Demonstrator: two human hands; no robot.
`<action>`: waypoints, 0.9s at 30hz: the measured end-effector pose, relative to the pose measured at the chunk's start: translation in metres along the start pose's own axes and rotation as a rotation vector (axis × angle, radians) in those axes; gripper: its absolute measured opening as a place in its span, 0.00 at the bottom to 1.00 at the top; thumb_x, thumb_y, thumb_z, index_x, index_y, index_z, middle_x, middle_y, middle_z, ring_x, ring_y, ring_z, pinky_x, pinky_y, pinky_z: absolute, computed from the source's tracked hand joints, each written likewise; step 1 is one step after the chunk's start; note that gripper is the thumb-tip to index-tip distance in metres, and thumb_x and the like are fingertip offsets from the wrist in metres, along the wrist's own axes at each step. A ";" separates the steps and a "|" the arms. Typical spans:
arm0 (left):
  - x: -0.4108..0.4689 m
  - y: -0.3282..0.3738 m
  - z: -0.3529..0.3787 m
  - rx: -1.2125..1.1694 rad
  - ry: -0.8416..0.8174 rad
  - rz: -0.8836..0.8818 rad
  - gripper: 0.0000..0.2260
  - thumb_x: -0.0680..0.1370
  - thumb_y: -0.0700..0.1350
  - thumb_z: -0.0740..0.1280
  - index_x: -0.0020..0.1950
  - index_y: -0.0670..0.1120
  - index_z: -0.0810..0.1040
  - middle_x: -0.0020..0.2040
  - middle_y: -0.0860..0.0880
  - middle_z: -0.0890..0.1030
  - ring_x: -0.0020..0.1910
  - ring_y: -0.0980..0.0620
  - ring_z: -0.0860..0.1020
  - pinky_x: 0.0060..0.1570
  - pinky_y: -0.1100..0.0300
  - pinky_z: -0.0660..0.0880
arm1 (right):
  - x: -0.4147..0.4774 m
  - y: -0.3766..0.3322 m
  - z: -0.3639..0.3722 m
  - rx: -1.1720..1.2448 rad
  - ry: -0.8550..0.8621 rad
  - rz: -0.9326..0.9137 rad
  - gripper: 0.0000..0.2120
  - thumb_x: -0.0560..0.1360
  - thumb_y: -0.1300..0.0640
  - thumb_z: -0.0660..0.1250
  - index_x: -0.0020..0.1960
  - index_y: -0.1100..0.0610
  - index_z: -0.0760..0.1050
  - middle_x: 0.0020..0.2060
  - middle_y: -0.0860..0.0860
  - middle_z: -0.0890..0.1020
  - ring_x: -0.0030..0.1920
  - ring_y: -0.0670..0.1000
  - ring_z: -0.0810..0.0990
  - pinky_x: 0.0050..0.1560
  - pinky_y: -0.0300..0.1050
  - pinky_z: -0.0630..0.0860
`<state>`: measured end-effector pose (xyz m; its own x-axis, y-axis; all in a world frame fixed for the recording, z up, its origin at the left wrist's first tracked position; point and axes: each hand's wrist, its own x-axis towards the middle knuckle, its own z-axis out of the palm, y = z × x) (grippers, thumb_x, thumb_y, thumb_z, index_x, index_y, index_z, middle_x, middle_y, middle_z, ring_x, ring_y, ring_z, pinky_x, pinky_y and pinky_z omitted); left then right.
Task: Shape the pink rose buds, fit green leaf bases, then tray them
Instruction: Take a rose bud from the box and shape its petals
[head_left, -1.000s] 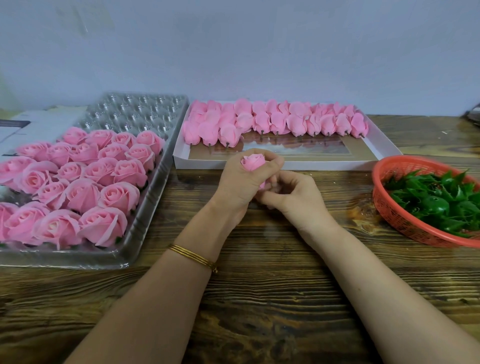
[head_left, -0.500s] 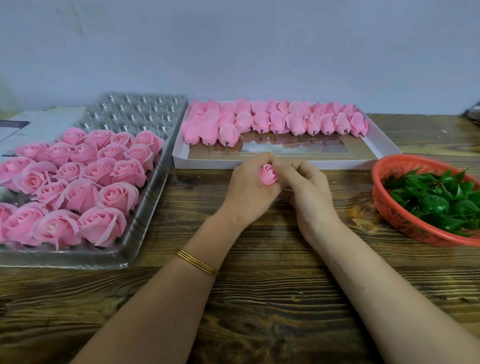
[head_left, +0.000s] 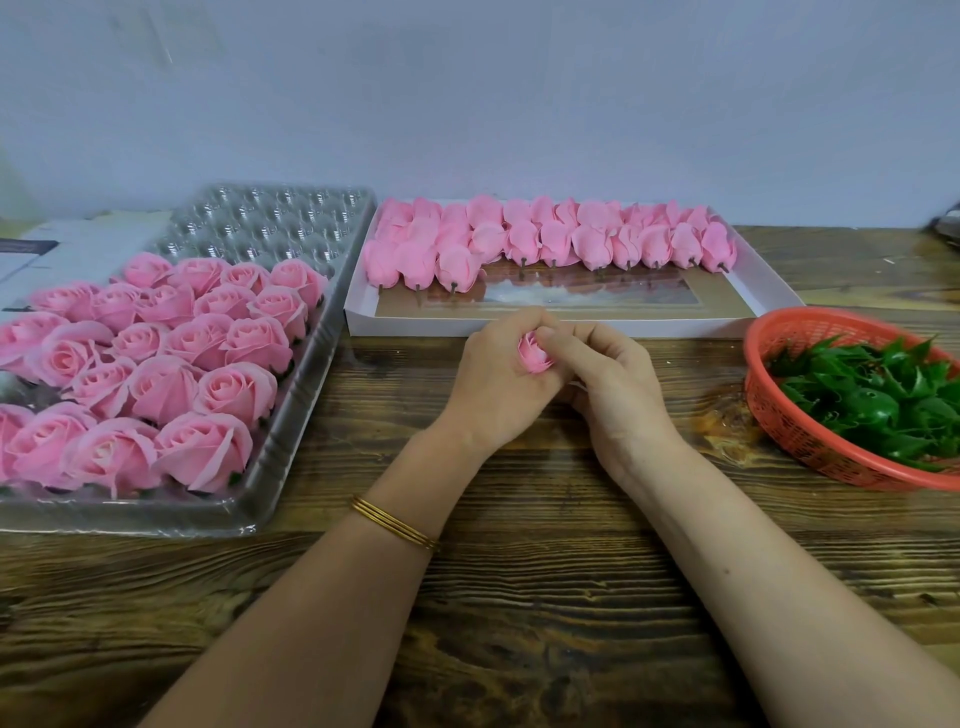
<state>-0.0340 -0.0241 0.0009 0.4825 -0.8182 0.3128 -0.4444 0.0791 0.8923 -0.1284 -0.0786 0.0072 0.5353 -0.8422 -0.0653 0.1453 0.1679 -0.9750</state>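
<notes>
Both hands meet over the middle of the table (head_left: 519, 597), just near of the white box (head_left: 769, 299). The left hand (head_left: 498, 379) is curled round a pink bud (head_left: 534, 353), which sits in the crook between its thumb and fingers with the petal tips facing up and toward the camera. The right hand (head_left: 613, 384) presses in from the right, its thumb and forefinger closed on the bud's upper right edge; whether they pinch a single petal or only press on the bud is hard to tell, since the fingers cover that side. The bud's base is hidden inside the left palm. A gold bangle (head_left: 395, 522) sits on the left forearm.

On the left lies a clear tray (head_left: 291, 467). Its near part is filled with opened roses (head_left: 208, 395) in rows, and the far cups stand bare. In the far half of the white box, unshaped buds (head_left: 550, 239) lie in rows with their short dark stems pointing toward the near side. The box's near half shows its brown bottom. At the right edge, a red basket (head_left: 795, 431) holds a heap of green leaf bases (head_left: 872, 395), well apart from the hands. A grey carton (head_left: 67, 249) lies far left, beside the tray.
</notes>
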 end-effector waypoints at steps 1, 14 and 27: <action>0.000 0.000 0.000 -0.003 -0.003 -0.004 0.04 0.73 0.37 0.73 0.44 0.40 0.80 0.41 0.45 0.83 0.44 0.46 0.80 0.49 0.45 0.77 | 0.000 0.000 0.000 -0.002 -0.002 0.001 0.04 0.72 0.62 0.72 0.44 0.61 0.78 0.42 0.61 0.81 0.45 0.56 0.79 0.51 0.53 0.74; 0.002 -0.003 0.001 0.012 0.000 -0.026 0.06 0.72 0.36 0.73 0.40 0.46 0.80 0.39 0.51 0.82 0.42 0.51 0.80 0.45 0.53 0.78 | 0.001 0.003 -0.001 -0.028 -0.035 -0.021 0.08 0.71 0.62 0.74 0.47 0.63 0.78 0.42 0.61 0.80 0.45 0.56 0.78 0.50 0.53 0.74; 0.009 0.004 -0.001 -0.540 0.239 -0.236 0.08 0.76 0.36 0.71 0.40 0.45 0.77 0.27 0.53 0.74 0.27 0.56 0.72 0.29 0.64 0.72 | -0.006 0.006 0.005 -0.244 -0.096 -0.162 0.12 0.66 0.72 0.71 0.42 0.58 0.76 0.33 0.47 0.79 0.36 0.46 0.77 0.43 0.44 0.77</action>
<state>-0.0304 -0.0307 0.0077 0.7040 -0.7037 0.0957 0.1078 0.2391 0.9650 -0.1260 -0.0702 0.0033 0.5996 -0.7934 0.1047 0.0374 -0.1029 -0.9940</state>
